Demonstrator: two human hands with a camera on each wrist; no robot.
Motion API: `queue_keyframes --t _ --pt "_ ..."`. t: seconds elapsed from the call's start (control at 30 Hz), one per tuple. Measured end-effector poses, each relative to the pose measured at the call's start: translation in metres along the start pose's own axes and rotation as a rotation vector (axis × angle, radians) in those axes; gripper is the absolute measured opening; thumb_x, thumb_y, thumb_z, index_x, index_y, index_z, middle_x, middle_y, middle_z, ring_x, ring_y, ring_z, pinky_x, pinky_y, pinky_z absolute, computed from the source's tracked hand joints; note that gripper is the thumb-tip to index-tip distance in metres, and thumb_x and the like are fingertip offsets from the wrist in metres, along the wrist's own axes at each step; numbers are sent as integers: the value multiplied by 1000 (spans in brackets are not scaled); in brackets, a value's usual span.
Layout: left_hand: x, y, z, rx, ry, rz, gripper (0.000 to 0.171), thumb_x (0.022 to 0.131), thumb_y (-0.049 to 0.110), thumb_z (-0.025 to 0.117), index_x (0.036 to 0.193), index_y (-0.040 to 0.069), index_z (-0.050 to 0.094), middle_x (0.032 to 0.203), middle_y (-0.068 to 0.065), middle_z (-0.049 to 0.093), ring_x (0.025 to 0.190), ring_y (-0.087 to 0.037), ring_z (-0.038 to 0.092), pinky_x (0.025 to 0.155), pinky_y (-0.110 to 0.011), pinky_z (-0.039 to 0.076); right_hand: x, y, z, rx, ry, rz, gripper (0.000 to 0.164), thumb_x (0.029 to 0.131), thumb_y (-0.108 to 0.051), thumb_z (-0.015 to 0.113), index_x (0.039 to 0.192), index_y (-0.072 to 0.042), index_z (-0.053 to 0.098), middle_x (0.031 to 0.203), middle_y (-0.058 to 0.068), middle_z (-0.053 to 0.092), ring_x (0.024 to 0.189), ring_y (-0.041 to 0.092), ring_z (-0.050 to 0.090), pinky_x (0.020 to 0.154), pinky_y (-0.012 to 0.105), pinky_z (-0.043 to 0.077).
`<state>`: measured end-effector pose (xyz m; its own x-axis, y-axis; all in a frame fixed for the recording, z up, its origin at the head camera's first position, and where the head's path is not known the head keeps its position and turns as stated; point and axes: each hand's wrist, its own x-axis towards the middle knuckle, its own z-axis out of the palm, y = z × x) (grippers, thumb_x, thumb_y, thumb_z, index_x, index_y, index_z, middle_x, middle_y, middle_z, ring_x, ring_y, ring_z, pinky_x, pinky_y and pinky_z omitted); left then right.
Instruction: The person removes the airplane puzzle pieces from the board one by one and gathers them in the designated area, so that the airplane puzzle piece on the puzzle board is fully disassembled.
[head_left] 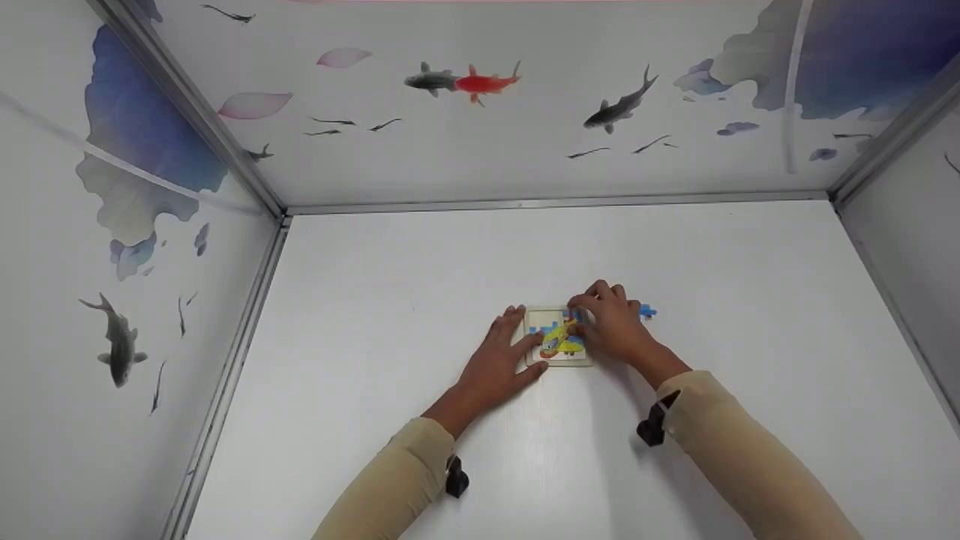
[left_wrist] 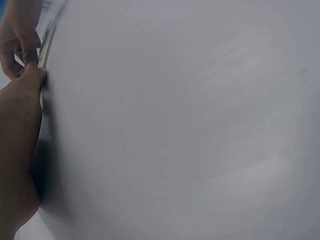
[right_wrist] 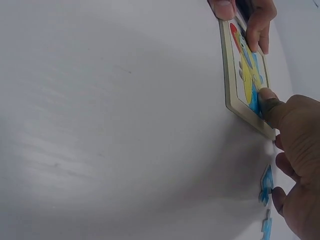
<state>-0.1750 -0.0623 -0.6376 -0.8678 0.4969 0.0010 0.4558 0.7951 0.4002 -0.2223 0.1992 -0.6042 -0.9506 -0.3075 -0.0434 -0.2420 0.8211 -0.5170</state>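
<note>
A small jigsaw puzzle with a yellow, blue and red picture lies in a pale wooden frame [head_left: 556, 363]. My left hand [head_left: 499, 360] spans the frame's left side. Its longer fingers lie along the left edge, the index finger touches the picture, and the thumb [right_wrist: 223, 9] rests at the near edge. Over the right side my right hand [head_left: 616, 324] is bent, with its thumb [right_wrist: 267, 95] on a blue puzzle piece [right_wrist: 254, 104]. The right thumb and index finger close about this piece. The other right fingers curl beside the frame, partly hidden.
Loose blue puzzle pieces [right_wrist: 266, 185] lie on the white table [head_left: 390, 360] to the right of the frame, near my right hand. White panels [head_left: 525, 150] painted with fish and petals border the table at the back and sides.
</note>
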Motion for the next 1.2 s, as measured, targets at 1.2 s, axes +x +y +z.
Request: queue_keyframes --t 1.2 --pt "0 0 -1 -17 0 1 62 113 61 52 164 26 55 186 -11 20 174 -30 17 140 -46 24 2 -4 5 -53 16 -10 29 104 -19 79 131 -10 75 128 14 58 123 38 51 107 74 42"
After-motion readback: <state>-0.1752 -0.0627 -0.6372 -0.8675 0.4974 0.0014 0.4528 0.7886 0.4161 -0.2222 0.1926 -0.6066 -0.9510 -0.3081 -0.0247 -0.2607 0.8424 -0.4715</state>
